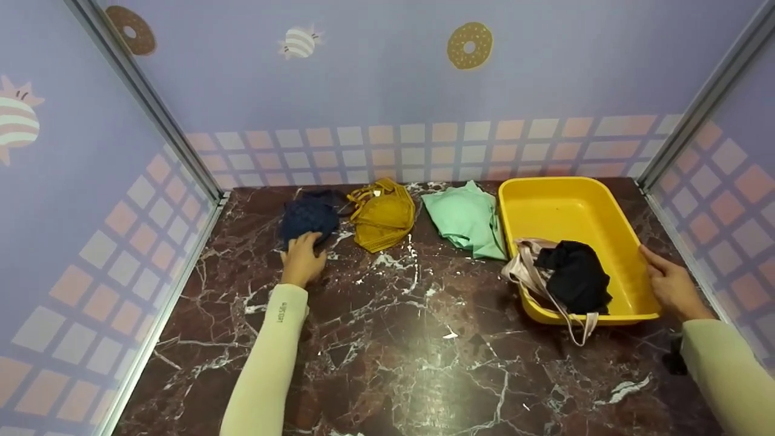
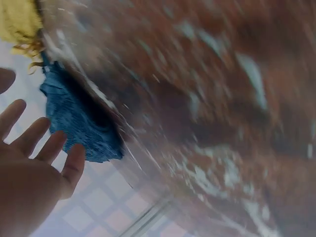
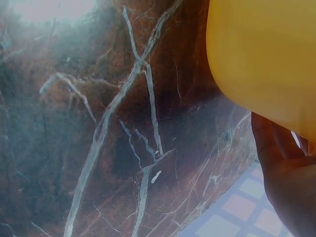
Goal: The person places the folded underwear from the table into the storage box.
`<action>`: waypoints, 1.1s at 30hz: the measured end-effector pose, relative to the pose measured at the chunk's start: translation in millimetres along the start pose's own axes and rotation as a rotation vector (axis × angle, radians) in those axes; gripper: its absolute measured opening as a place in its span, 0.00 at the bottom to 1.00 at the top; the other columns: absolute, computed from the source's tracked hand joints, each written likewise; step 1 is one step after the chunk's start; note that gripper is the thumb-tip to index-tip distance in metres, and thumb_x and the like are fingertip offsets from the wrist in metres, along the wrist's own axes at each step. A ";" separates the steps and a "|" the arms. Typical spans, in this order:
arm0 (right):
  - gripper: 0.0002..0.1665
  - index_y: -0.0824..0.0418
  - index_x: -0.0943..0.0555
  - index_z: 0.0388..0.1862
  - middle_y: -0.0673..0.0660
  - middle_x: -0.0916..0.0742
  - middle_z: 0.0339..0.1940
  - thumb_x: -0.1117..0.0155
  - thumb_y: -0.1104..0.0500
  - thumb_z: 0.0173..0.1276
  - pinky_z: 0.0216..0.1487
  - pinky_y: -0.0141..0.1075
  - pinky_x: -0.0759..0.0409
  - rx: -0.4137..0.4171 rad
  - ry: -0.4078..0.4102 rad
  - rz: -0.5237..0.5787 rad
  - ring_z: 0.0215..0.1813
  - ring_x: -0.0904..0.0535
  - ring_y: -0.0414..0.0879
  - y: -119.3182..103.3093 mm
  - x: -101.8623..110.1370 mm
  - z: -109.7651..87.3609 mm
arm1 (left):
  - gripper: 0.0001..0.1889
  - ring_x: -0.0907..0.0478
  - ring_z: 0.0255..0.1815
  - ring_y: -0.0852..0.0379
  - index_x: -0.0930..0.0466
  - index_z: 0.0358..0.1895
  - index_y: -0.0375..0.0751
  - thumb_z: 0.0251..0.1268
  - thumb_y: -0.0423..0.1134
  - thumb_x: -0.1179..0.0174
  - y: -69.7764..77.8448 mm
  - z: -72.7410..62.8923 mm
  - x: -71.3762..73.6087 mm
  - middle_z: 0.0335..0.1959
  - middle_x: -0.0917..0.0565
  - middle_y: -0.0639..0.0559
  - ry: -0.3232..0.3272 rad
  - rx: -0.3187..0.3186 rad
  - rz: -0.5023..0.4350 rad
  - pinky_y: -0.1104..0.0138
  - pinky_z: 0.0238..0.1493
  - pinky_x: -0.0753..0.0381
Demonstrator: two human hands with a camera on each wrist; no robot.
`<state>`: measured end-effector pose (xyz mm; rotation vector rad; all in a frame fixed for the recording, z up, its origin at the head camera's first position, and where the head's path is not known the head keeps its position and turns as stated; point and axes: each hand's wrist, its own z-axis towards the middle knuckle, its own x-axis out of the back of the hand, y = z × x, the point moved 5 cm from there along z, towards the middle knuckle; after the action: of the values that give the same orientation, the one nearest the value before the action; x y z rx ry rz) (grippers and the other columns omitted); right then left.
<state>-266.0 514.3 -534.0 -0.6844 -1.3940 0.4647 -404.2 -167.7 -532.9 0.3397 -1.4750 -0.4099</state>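
Note:
My left hand (image 1: 303,259) reaches to the near edge of a navy blue bra (image 1: 310,219); in the left wrist view its fingers are spread and slightly bent, with the lacy blue cup just beyond them. On the right, my right hand (image 1: 672,284) grips the side rim of a yellow plastic tub (image 1: 572,188). The right wrist view shows its fingers (image 3: 270,143) against the tub's outer wall, partly hidden by it. A black garment (image 1: 575,275) and a pale pink strappy one (image 1: 525,269) lie in the tub's near left corner, straps hanging over the rim.
A mustard yellow bra (image 1: 384,218) lies beside the navy one. Between it and the tub sits a mint green garment (image 1: 463,218). All rest on a dark red marbled tabletop (image 1: 387,351), enclosed by patterned panels (image 1: 387,91) at the back and sides.

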 end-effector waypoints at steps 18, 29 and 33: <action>0.27 0.62 0.44 0.73 0.80 0.36 0.64 0.65 0.59 0.77 0.15 0.33 0.35 0.014 -0.001 0.020 0.14 0.39 0.41 -6.7 -6.8 1.8 | 0.28 0.46 0.65 0.36 0.37 0.69 0.41 0.65 0.39 0.46 -21.1 0.7 -13.7 0.66 0.33 0.39 -0.098 0.079 0.067 0.40 0.56 0.50; 0.27 0.62 0.46 0.73 0.81 0.38 0.64 0.66 0.59 0.77 0.14 0.33 0.35 -0.002 -0.003 0.029 0.14 0.39 0.40 -3.4 -2.3 -1.3 | 0.23 0.38 0.56 0.38 0.33 0.62 0.38 0.64 0.38 0.46 -10.7 -7.1 -6.7 0.55 0.23 0.37 -0.050 0.018 0.065 0.46 0.51 0.44; 0.28 0.62 0.47 0.74 0.80 0.39 0.65 0.67 0.58 0.77 0.18 0.34 0.34 -0.020 -0.008 -0.004 0.22 0.33 0.50 -2.3 -2.4 -2.3 | 0.21 0.36 0.52 0.39 0.32 0.59 0.38 0.64 0.39 0.46 -5.7 -12.5 -8.7 0.48 0.20 0.39 -0.061 -0.022 0.054 0.48 0.50 0.41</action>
<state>-264.3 510.6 -534.2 -0.6963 -1.4088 0.4517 -392.5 -169.0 -544.1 0.2717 -1.5352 -0.3961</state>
